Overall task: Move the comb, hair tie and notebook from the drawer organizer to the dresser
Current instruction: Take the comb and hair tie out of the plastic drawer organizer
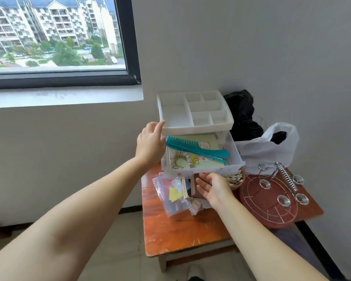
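Observation:
A white drawer organizer (pixel 195 126) stands at the back of an orange-brown dresser top (pixel 176 230). Its clear drawer (pixel 234 157) is pulled out. Inside lies a pale green notebook (pixel 209 140), with a teal comb (pixel 193 148) across it and a cream hair tie (pixel 181 162) on its front part. My left hand (pixel 150 144) rests flat against the organizer's left side, fingers touching the top tray's corner. My right hand (pixel 214 188) is open, palm up, just below the drawer's front edge, holding nothing.
Under the drawer lie a clear zip bag of paper bits (pixel 173 194) and a small brown box (pixel 197 189). A round brown board with wire coils (pixel 270 201) sits right. A white plastic bag (pixel 270 151) and a black bag (pixel 241 112) stand behind. A wall is close behind.

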Demonstrator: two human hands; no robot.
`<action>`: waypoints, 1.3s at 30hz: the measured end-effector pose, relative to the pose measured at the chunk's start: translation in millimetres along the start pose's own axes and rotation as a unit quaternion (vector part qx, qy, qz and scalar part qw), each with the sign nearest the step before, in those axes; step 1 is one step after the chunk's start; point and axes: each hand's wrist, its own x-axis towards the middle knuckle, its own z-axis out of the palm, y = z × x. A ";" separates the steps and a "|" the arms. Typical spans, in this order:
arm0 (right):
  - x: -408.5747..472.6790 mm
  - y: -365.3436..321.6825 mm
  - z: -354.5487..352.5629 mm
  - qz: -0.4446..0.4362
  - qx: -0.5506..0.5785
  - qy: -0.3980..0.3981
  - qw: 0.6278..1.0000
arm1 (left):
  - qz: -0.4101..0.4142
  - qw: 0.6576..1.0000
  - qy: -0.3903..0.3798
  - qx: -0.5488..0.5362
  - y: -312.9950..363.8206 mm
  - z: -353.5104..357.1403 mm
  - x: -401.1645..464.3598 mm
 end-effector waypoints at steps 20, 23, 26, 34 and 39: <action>69.3 -81.7 11.6 -0.400 -0.804 -0.027 0.439 | 0.040 0.921 -0.142 0.360 53.1 47.6 -8.5; 76.3 -84.5 9.0 -0.399 -0.798 -0.059 0.447 | 0.038 0.918 -0.139 0.370 54.4 51.3 -9.4; 78.5 -87.2 6.4 -0.400 -0.792 -0.088 0.452 | 0.049 0.910 -0.138 0.388 54.5 55.4 -15.7; 78.4 -102.1 2.8 -0.374 -0.745 -0.164 0.528 | 0.040 0.908 -0.132 0.396 61.1 60.8 -24.2; 78.6 -106.7 0.1 -0.337 -0.732 -0.201 0.558 | 0.026 0.905 -0.132 0.404 67.8 66.6 -29.2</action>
